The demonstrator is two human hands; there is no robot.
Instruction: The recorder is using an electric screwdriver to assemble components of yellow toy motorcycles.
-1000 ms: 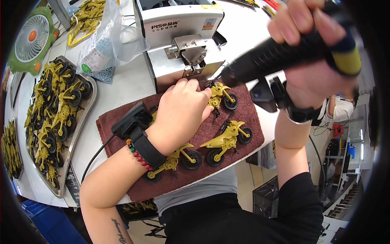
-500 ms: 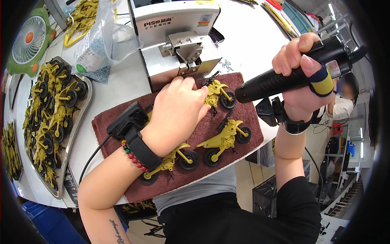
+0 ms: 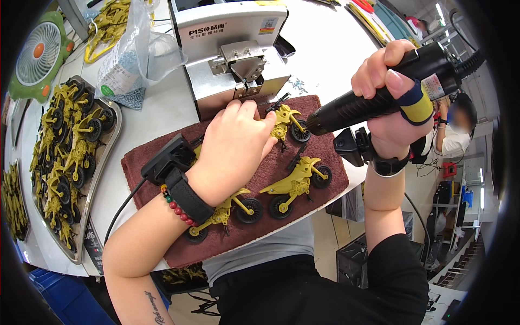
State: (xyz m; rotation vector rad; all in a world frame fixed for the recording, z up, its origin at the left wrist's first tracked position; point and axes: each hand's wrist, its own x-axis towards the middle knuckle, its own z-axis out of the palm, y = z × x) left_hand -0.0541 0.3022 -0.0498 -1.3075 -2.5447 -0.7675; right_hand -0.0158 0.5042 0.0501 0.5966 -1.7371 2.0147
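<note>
Near the far edge of a maroon towel (image 3: 260,230), a yellow toy motorcycle (image 3: 280,130) lies beneath a worker's left hand (image 3: 234,143), its front wheel and handlebars showing past the knuckles. The left fingers lie close together, bent over the toy's rear; whether they pinch it cannot be told, as the palm hides the grip. To the right, the right hand (image 3: 398,108) holds a black electric screwdriver (image 3: 357,111), its fingers wrapped around the barrel, its nose overlapping the front wheel in view; contact cannot be told. Two more toy motorcycles (image 3: 295,184) rest on the towel's near side, one partly behind the left wrist. Just beyond the hand stands a silver machine (image 3: 216,81), with loose screws (image 3: 297,85) beside it on the white counter (image 3: 142,124). Farther left are a clear bag of screws (image 3: 127,81), a metal tray (image 3: 108,143) heaped with yellow-and-black motorcycles, and a green fan (image 3: 39,51).
</note>
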